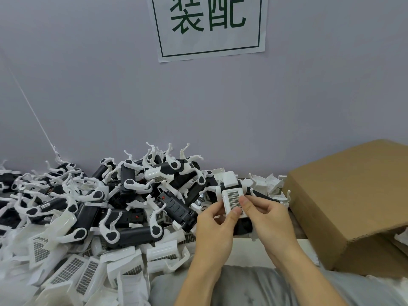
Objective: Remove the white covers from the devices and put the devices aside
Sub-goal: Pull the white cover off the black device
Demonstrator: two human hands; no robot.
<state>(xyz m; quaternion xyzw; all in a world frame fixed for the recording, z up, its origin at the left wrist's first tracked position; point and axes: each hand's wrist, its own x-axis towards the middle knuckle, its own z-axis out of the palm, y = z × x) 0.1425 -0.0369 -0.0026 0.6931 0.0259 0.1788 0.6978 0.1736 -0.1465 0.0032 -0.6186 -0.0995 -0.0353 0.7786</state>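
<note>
I hold one black device (pixel 259 193) with white arms in front of me, a white cover (pixel 232 196) with a grid label still on its top. My left hand (pixel 215 228) grips the cover's lower left edge, its thumb pressed on the grid label. My right hand (pixel 270 219) grips the right side, thumb on the label too. The device's black body is mostly hidden behind my hands. A big heap of black devices with white folding arms (pixel 132 195) lies to the left against the wall.
Loose white covers (pixel 88 270) are strewn in front of the heap at lower left. A brown cardboard box (pixel 344 206) stands at the right. Crumpled white pieces (pixel 268 182) lie behind my hands. A grey wall with a paper sign (pixel 209 27) rises behind.
</note>
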